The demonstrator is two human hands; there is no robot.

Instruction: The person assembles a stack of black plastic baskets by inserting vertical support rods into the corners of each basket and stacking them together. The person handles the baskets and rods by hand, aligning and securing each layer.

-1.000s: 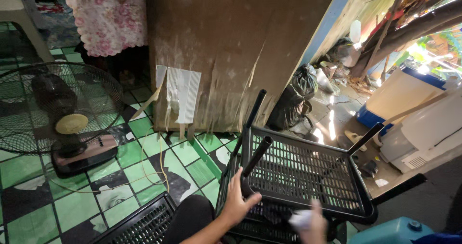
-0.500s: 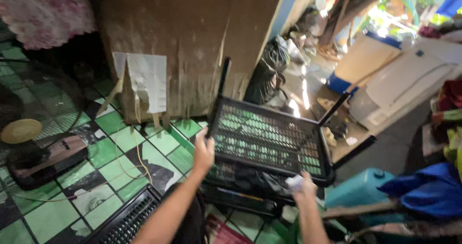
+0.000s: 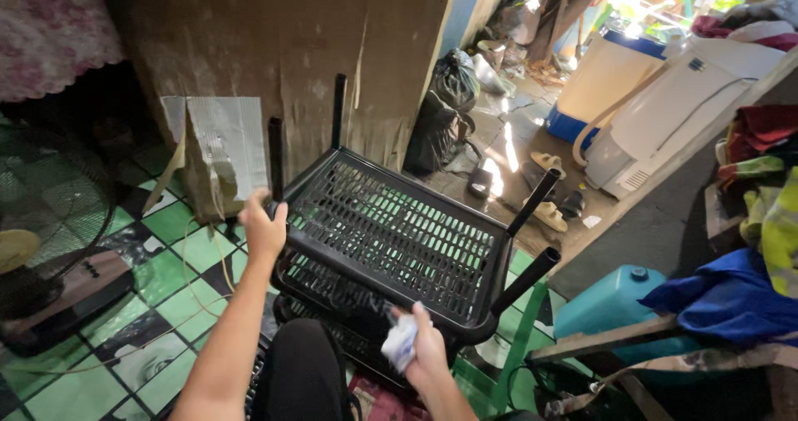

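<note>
**Wiping a black plastic rack, seen from above**

Head view: the left hand (image 3: 264, 228) is closed around a corner post of the black slotted rack (image 3: 399, 238), which stands tilted on the green checked floor (image 3: 174, 271) just in front of the person's knee (image 3: 303, 363). The right hand (image 3: 424, 346) is closed on a crumpled white cloth (image 3: 399, 342) held at the near edge of the top shelf. Four posts stick up from the shelf corners. To wipe well, the post hand would best keep the rack steady while the cloth works along the slots, where dirt likely collects. The floor is tiled in green, white and black. A fan (image 3: 41, 221) stands to the left, a brown board (image 3: 274, 47) leans behind, and black bags (image 3: 449, 97), sandals (image 3: 549, 167) and a washing machine (image 3: 657, 113) lie beyond in sunlight; a pale blue container (image 3: 615, 300) and clothes (image 3: 748, 288) sit at right
</note>
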